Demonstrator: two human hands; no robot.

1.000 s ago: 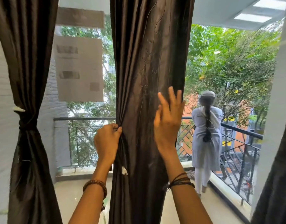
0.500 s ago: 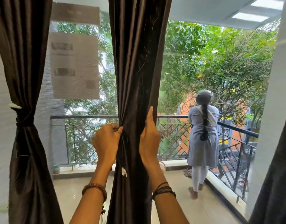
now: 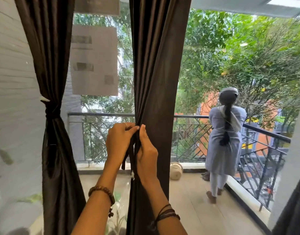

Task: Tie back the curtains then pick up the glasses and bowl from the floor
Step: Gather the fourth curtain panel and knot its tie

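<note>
A dark brown middle curtain hangs straight down in front of me. My left hand grips its gathered left edge together with a dark tie strap that dangles below the fingers. My right hand holds the curtain's folds just right of the left hand, fingertips almost touching it. The left curtain is bound at its waist by a tie. No glasses or bowl show on the floor.
Behind the glass a person stands on the balcony by the black railing. A pale round object lies on the balcony floor. Paper sheets are stuck on the window. Another dark curtain hangs at the right edge.
My right hand moved left from the curtain's right edge to beside my left hand, gathering the fabric. The curtain bunched narrower, then spread again, and the tie strap now hangs from my left hand.
</note>
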